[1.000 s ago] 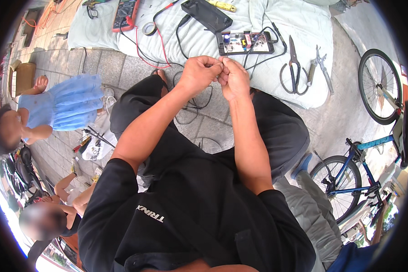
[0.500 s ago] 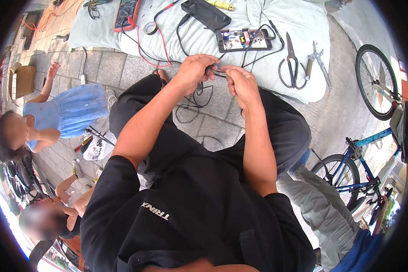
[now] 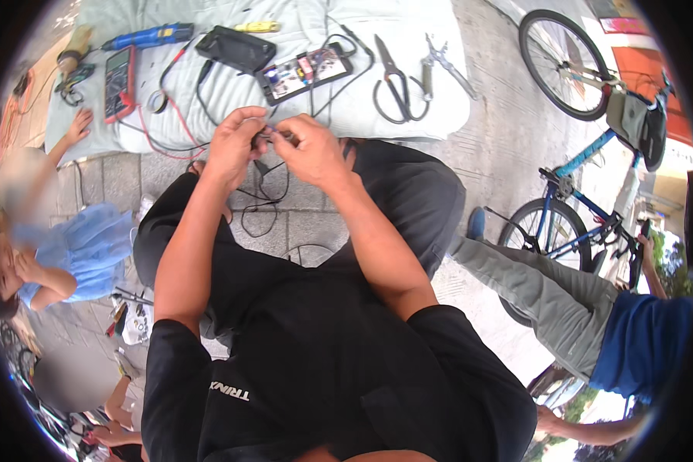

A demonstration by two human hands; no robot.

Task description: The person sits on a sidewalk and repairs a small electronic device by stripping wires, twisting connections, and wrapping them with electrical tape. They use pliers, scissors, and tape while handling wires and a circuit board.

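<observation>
My left hand and my right hand meet in front of the padded table's near edge. Both are closed, fingertips pinching a thin dark cable between them; its exact end is partly hidden by my fingers. Just beyond, an opened black power adapter shows its circuit board. Its black cover lies to the left of it. A red and black multimeter with red and black test leads rests farther left, beside a roll of tape.
Scissors and pliers lie on the right of the pale cloth. A blue tool and a yellow-handled tool lie at the back. Loose cable coils on the paving. A bicycle and other people stand around.
The view has swung, so the table and my hands appear farther left. My hands stay together on the cable. At the left, a person in a blue dress has brought a hand to the cloth's edge.
</observation>
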